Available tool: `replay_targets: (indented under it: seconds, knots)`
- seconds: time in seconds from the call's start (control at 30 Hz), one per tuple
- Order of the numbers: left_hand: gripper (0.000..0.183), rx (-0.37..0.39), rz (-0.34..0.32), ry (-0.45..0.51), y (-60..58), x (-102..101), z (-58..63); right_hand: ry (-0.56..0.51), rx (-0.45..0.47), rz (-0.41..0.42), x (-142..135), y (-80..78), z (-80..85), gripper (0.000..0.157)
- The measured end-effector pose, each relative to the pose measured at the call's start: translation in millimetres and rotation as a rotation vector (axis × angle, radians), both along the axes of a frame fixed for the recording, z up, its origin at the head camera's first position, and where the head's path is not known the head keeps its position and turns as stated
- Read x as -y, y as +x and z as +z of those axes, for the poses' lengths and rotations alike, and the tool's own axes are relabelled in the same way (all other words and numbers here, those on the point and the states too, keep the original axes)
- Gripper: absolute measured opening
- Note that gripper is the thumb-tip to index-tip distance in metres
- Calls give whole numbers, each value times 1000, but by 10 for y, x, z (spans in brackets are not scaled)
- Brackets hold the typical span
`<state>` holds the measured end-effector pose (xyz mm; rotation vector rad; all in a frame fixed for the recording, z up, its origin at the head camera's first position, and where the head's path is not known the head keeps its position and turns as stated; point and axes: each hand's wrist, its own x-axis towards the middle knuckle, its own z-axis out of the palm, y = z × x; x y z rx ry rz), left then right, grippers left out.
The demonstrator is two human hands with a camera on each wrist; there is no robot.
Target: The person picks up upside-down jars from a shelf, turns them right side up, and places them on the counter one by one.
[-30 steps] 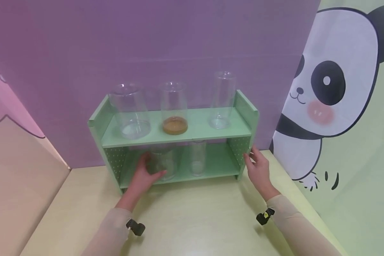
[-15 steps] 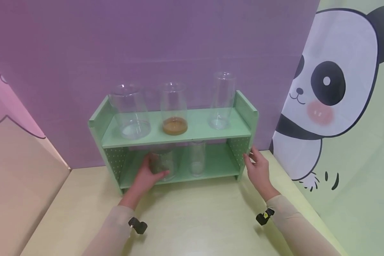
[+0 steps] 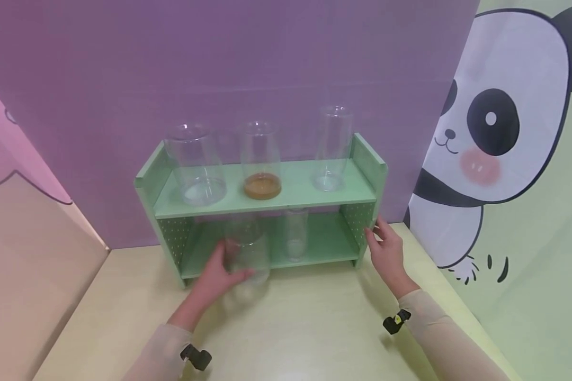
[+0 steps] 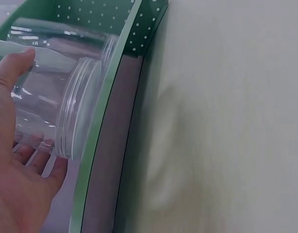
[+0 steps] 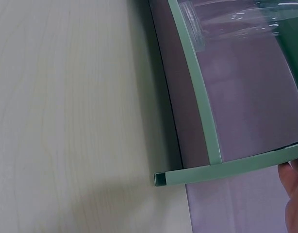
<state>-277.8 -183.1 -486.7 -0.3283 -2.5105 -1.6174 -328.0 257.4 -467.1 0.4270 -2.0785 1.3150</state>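
Observation:
My left hand (image 3: 217, 278) grips a clear round jar (image 3: 251, 256), thumb on one side and fingers on the other, at the front edge of the lower shelf. In the left wrist view the jar (image 4: 42, 97) lies across my palm side, its ridged end near the green shelf edge. A narrower clear jar (image 3: 295, 238) stands to its right on the lower board. My right hand (image 3: 388, 259) touches the outside of the right side panel of the green two-tier shelf (image 3: 295, 198); in the right wrist view the fingers (image 5: 289, 179) meet the panel's outer face.
On the upper board stand a wide clear jar (image 3: 202, 190), a jar with a brown bottom (image 3: 262, 186) and a tall narrow clear jar (image 3: 329, 180). The shelf rests on a pale wooden table (image 3: 305, 328) against a purple wall (image 3: 286, 63). A panda picture covers the right wall (image 3: 529, 254).
My left hand has drawn the jar forward, from inside the lower shelf to its front edge. The right hand has kept its place at the side panel.

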Motion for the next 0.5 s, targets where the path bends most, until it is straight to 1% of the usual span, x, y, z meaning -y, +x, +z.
replay_targets:
  seconds: [0.13, 0.27, 0.37, 0.5]
  knots:
    - [101, 27, -12, 0, 126, -38, 9, -4, -6, 5, 4, 6, 11, 54]
    - [96, 24, -35, 6, 246, -95, 12, -2, -3, 3, 2, 1, 2, 52]
    - [93, 22, -63, 22, 326, -135, 9, 8, -1, -3, 0, 1, -1, 53]
    - [92, 41, -89, 50, 432, -174, 4, 9, 4, 0, -4, -7, -7, 54]
